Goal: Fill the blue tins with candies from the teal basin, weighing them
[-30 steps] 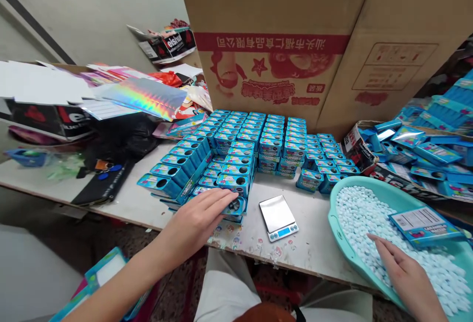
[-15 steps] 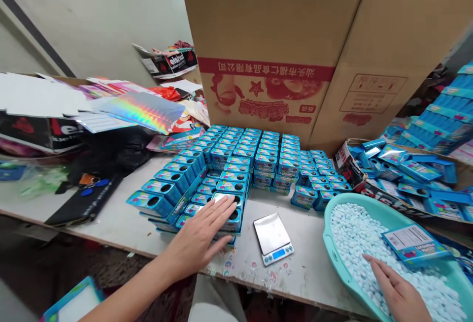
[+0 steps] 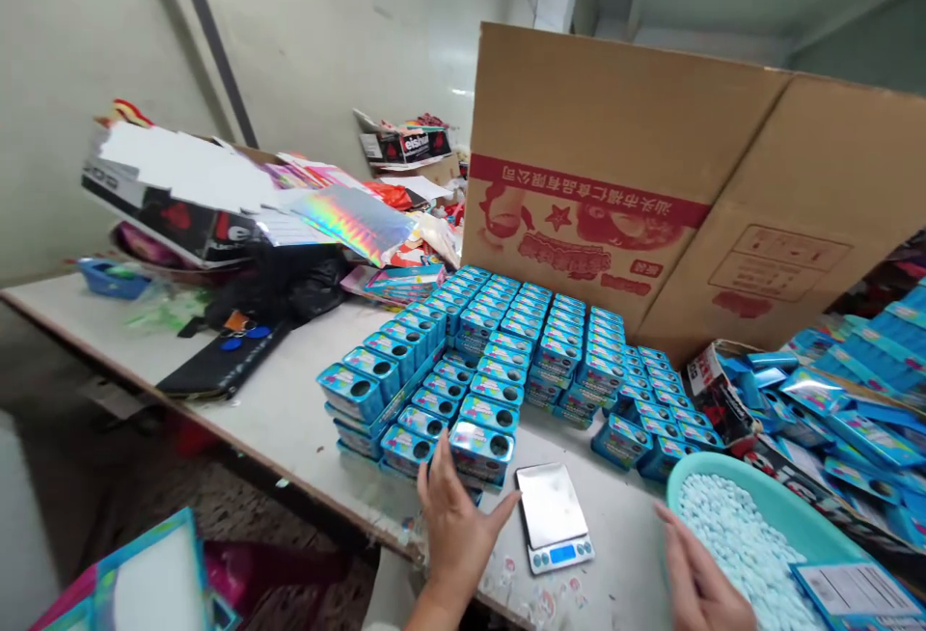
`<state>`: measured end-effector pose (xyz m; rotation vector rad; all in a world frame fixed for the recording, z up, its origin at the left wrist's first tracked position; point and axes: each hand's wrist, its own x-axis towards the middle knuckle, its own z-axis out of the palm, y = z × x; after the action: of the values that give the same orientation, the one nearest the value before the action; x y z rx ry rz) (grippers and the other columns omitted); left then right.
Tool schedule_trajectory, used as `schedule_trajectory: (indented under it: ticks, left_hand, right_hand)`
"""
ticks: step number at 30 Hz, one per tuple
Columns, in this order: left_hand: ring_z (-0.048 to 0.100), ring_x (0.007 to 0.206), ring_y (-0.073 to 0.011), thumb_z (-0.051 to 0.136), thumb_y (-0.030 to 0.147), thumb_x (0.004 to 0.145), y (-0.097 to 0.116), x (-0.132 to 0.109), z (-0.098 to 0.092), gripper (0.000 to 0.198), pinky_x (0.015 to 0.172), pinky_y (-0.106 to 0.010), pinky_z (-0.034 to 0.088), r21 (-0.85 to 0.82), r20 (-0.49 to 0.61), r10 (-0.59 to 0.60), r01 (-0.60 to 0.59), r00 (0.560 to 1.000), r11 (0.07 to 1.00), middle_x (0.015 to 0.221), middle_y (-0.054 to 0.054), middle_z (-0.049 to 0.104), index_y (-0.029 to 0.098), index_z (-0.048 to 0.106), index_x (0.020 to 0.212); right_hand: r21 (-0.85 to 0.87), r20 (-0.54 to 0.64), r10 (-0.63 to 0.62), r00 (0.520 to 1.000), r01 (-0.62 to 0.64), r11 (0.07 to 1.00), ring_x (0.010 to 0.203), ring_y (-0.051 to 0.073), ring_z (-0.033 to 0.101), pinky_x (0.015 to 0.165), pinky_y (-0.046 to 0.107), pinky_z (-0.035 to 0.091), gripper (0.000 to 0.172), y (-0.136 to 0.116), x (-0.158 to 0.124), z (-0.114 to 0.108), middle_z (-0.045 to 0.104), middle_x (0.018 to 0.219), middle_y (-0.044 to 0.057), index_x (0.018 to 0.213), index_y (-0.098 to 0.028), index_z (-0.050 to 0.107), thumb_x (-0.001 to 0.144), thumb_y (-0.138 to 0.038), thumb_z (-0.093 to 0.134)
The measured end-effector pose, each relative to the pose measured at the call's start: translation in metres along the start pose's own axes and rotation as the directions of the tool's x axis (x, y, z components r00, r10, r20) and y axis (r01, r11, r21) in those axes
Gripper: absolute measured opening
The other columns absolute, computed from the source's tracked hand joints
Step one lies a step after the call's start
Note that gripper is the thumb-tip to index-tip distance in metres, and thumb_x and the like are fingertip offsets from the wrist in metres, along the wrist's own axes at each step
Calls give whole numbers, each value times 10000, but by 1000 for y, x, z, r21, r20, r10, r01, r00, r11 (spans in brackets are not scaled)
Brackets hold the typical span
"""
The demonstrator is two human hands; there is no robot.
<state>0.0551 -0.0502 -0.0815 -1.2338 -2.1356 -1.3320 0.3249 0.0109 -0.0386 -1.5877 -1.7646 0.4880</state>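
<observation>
My left hand [image 3: 454, 527] stands upright against the front of the stacked blue tins [image 3: 483, 446], fingers straight and thumb spread, holding nothing. Several rows of these tins [image 3: 521, 332] run back to a big cardboard box [image 3: 614, 178]. My right hand [image 3: 698, 583] rests at the near left rim of the teal basin [image 3: 788, 506], fingers extended over the pale blue tablets [image 3: 738, 534]. A flat blue packet [image 3: 854, 592] lies on the tablets. A small silver scale [image 3: 551, 517] sits between my two hands.
Loose blue tins fill an open carton [image 3: 796, 409] at right. Holographic sheets [image 3: 354, 221], white card and black bags pile up at back left. A black pouch with keys [image 3: 224, 366] lies on the white table [image 3: 289, 409]. A blue-rimmed box [image 3: 145, 583] sits below left.
The view tilted up and swung left. My left hand drew back from lying flat on the front tins to standing against them. My right hand shifted from among the tablets toward the basin's left rim.
</observation>
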Motion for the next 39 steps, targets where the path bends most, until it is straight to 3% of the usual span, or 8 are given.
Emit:
schedule_trajectory:
  ticks: [2,8,13,19,24,30,34,39]
  left_hand:
    - [451,1259,-390,704,468,756,-1,5,3,1016,997,-641,391,7,-11,-3,3,1000,1000,1400,-252,436,144,97,1504]
    - [526,1186,-362,761,402,655,-22,34,-13,1037,941,-527,483,-16,34,-11,11,999,1000,1301,-232,509,82,196,1463]
    - [540,1212,-329,760,364,659,-47,46,-27,1025,954,-455,507,-74,77,6,0,997,997,1316,-211,515,98,192,1470]
    - [554,1195,-314,747,396,700,-68,38,-46,950,963,-444,506,-108,-15,134,-135,991,985,1286,-206,531,94,254,1454]
    - [565,1166,-320,776,418,667,-79,41,-53,961,953,-448,505,-77,-125,87,-97,988,992,1254,-210,540,81,301,1431]
    - [585,1126,-347,793,482,619,-88,39,-37,1021,928,-469,515,-11,-215,-35,34,976,999,1228,-235,548,37,324,1409]
    - [560,1169,-360,801,488,604,-94,29,-30,1040,968,-491,494,-1,-266,-34,35,963,999,1247,-250,529,15,326,1400]
    - [503,1237,-375,830,454,558,-106,23,-26,1075,1044,-527,429,-26,-273,-54,48,961,998,1304,-252,476,26,313,1398]
  right_hand:
    - [113,216,-94,972,70,991,1137,309,625,921,394,549,448,-30,9,37,683,1189,31,1106,-276,730,849,-557,493]
    - [290,345,-79,935,-26,957,1101,310,633,971,407,481,586,-82,46,127,711,1119,114,1037,-133,740,819,-617,491]
    - [274,379,-125,917,18,962,1002,302,652,854,380,516,587,-118,66,159,736,965,113,951,-139,750,800,-634,474]
    - [252,436,-189,880,82,964,993,276,653,864,379,496,470,-152,61,179,740,1003,84,1032,-185,739,865,-466,402]
    - [231,441,-193,876,97,968,1121,253,620,949,357,457,432,-157,51,184,696,1172,80,1145,-196,705,884,-387,419]
    - [231,471,-205,858,104,967,1141,250,618,971,371,455,417,-151,44,169,679,1204,85,1161,-185,698,894,-360,430]
    - [225,463,-213,861,118,967,1135,239,623,977,376,456,390,-135,37,144,686,1192,60,1136,-213,709,909,-344,421]
    - [121,419,-140,897,97,988,1146,243,618,993,382,452,396,-97,29,91,680,1203,68,1155,-203,698,915,-342,415]
